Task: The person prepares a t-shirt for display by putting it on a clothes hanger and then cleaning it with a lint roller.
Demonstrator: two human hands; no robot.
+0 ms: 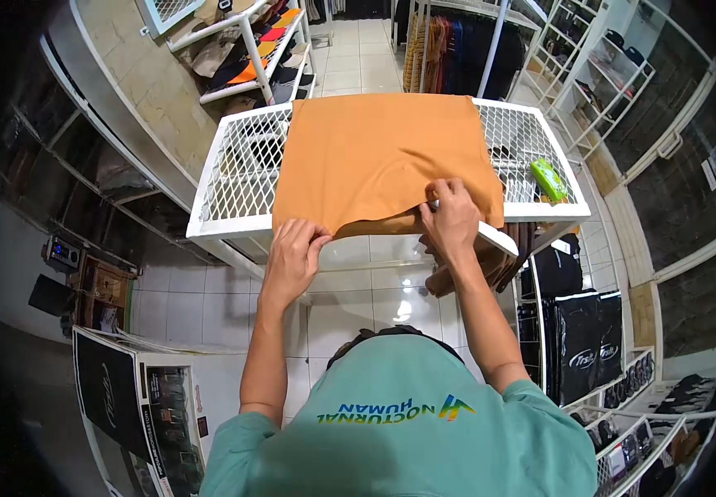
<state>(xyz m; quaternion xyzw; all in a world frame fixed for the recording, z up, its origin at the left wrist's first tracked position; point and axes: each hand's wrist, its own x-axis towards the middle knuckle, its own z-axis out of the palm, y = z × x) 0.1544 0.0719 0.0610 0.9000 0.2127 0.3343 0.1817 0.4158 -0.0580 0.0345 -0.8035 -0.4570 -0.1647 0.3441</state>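
A smooth piece of orange cloth [366,157], perhaps a garment, lies spread over a white wire-mesh table [242,166], its near edge hanging over the front rim. My left hand [293,253] is closed on the near left corner, thumb and fingers pinching the fabric. Further right, my right hand [451,217] grips the near edge and lifts it into folds. Something small and greyish shows by the right fingertips, too little to name. Between the hands the edge sags in a curve, with a lower layer of cloth visible beneath.
A green packet [549,180] rests on the mesh at the right. Brown garments [478,261] hang below the table. Shelves with caps [258,62] stand at the far left, hanging clothes [462,50] at the back. Black packaged goods [582,340] are to the right.
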